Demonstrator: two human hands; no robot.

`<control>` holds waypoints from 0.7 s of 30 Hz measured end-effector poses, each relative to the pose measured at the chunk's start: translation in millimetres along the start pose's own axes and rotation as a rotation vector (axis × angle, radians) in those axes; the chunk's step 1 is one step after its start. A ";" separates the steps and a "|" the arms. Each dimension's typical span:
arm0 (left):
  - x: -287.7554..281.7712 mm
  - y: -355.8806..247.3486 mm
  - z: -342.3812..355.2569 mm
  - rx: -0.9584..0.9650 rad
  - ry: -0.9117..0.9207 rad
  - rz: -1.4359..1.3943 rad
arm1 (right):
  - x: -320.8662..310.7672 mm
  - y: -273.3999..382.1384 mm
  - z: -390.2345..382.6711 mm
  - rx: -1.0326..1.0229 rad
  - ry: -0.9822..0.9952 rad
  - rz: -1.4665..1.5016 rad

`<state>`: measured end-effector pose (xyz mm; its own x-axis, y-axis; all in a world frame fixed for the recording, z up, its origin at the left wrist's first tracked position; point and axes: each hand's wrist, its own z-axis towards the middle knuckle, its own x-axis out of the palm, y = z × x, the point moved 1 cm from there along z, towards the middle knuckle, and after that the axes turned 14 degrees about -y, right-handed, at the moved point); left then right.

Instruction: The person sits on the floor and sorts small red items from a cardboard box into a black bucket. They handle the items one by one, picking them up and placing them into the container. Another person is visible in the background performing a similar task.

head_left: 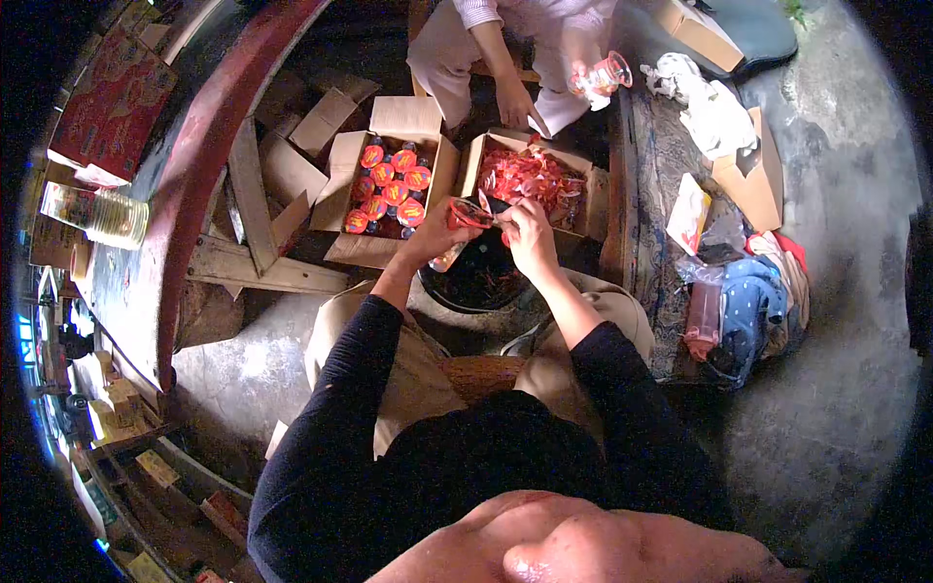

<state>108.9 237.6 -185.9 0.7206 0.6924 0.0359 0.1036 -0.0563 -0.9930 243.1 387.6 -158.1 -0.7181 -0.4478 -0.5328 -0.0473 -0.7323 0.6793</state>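
Observation:
My left hand point(437, 231) is closed around a clear glass jar point(469, 213) with red at its top, tilted toward my right hand. My right hand point(528, 233) has its fingers bent together at the jar's top, around a small dark object point(498, 205) whose kind I cannot make out. Both hands are over a black bucket point(466, 303) with bits of scrap inside. Just beyond are a cardboard box point(340, 185) of jars with red and orange lids point(394, 192), and a second cardboard box point(599, 199) heaped with red plastic pieces point(530, 180).
Opposite sits a person in light clothes point(442, 49), holding a clear glass point(607, 73) with red print. A wooden table point(209, 126) stands left, with stacked clear cups point(117, 216). On the right, a low bench point(646, 194) bears cloths point(753, 301) and a cardboard piece point(748, 175).

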 end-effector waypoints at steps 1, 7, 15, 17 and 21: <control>0.6 -2.5 -1.0 0.049 -0.005 -0.005 | -1.2 0.1 0.2 0.018 0.032 -0.021; -2.4 3.9 4.2 0.076 0.002 0.169 | -0.6 12.0 1.5 -0.197 -0.023 -0.092; -0.6 -6.5 -5.8 -0.024 0.025 0.073 | 5.3 10.3 0.1 -0.294 0.005 -0.149; -3.8 3.4 -3.2 -0.024 0.035 0.041 | 5.4 7.8 -0.4 -0.187 -0.010 -0.072; -0.8 2.9 -0.8 -0.017 -0.024 0.156 | 4.7 -5.8 0.9 -0.020 -0.005 0.048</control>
<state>109.1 236.4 -188.7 0.7126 0.6910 -0.1218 0.0035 -0.1770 -0.9842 239.4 390.3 -164.1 -0.7225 -0.4806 -0.4970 0.0013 -0.7199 0.6941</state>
